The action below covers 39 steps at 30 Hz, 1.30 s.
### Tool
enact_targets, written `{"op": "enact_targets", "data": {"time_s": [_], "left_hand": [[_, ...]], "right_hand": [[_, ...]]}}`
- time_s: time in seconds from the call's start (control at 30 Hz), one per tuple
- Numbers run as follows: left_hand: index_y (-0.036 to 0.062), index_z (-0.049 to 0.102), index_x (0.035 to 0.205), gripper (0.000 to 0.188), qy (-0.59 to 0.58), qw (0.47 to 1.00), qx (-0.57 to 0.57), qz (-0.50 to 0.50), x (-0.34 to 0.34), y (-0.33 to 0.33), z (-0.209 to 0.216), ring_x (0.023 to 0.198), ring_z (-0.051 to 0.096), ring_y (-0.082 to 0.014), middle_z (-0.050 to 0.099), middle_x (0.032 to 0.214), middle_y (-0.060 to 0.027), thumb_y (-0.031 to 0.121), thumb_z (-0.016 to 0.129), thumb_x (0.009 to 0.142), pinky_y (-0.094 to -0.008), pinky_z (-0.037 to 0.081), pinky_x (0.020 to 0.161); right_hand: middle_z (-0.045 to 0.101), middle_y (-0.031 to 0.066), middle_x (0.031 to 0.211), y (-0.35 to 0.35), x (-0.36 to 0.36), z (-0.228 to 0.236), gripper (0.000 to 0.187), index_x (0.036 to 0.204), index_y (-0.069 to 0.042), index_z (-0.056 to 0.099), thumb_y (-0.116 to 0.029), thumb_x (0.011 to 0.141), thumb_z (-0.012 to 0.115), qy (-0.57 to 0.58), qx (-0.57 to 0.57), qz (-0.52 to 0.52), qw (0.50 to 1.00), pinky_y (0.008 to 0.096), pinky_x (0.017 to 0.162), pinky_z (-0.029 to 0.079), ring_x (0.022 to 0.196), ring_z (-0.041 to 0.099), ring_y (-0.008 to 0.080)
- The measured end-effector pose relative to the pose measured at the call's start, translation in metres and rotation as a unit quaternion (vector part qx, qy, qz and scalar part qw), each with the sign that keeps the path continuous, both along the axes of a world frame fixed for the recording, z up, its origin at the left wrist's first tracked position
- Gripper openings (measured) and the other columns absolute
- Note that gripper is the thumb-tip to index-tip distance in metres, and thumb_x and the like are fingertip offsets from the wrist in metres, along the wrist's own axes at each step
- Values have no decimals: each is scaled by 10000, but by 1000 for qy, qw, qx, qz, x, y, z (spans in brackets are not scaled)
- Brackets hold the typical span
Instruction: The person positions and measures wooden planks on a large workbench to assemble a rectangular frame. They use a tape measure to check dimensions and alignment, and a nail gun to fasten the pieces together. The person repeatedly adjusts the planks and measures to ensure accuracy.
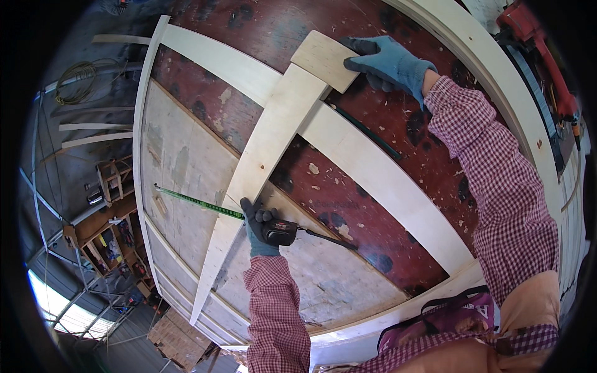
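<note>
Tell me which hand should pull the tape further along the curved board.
Left, probably: the left hand holds the tape measure with its green blade out across the curved board. The right hand presses a small wood block.

Below me to the left lies a grey concrete floor (81, 161), with loose wooden slats (93, 127) and a coil of wire (78, 81) on it; a wooden shelf unit (102, 239) holds clutter; daylight falls through a framed opening (59, 304) beside a pallet (180, 339).

Woodworking shop/build site: big plywood panel (186, 161) w/ pale timber battens (385, 180), sawdust, red power tool (541, 50), offcut planks (93, 133) & cable coil (78, 81) on floor.
</note>
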State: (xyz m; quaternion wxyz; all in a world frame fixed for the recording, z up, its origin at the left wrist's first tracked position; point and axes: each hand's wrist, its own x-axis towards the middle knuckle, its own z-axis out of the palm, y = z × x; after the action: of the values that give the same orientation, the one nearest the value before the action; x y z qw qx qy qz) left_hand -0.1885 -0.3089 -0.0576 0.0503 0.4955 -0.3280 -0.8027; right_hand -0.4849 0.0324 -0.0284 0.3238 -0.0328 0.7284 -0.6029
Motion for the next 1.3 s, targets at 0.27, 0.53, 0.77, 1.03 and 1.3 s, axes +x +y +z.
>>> {"op": "enact_targets", "data": {"time_s": [0.27,0.53,0.77,1.03,1.3], "left_hand": [[135,613,1064,411,24,999,18,-15,8,-6,-4,460,565,-120,530,500,66,517,494,966,-288,558,540],[143,552,962,339,-65,994,-69,52,-7,15,5,401,442,-94,391,498,68,411,731,855,-307,527,490],[155,550,996,406,-55,995,-43,77,-6,17,9,403,437,-115,402,498,43,489,716,836,-333,528,495],[-33,560,1136,637,-60,992,-79,76,-6,26,8,417,429,-121,395,518,34,521,686,847,-339,531,495],[-10,586,995,574,-49,982,-120,136,40,61,29,437,465,-151,413,528,19,532,690,836,-386,555,552]], "right_hand": [[613,44,649,0,-1,5,495,1376,-128,536,-200,901,655,-16,1,8,1000,253,385,398,448,524,114],[609,19,675,3,-7,7,534,1393,-151,516,-260,896,676,-54,-20,11,998,223,376,385,447,510,86],[612,-22,708,2,-5,17,592,1433,-136,462,-279,901,678,-79,-6,-3,997,196,372,346,444,474,48],[586,-22,625,1,-5,18,552,1404,-148,504,-304,903,677,-78,-15,-25,997,204,375,358,441,492,65],[555,-28,617,58,97,45,324,1277,-117,591,-217,970,563,-43,-136,-216,966,225,338,294,432,483,68]]}}
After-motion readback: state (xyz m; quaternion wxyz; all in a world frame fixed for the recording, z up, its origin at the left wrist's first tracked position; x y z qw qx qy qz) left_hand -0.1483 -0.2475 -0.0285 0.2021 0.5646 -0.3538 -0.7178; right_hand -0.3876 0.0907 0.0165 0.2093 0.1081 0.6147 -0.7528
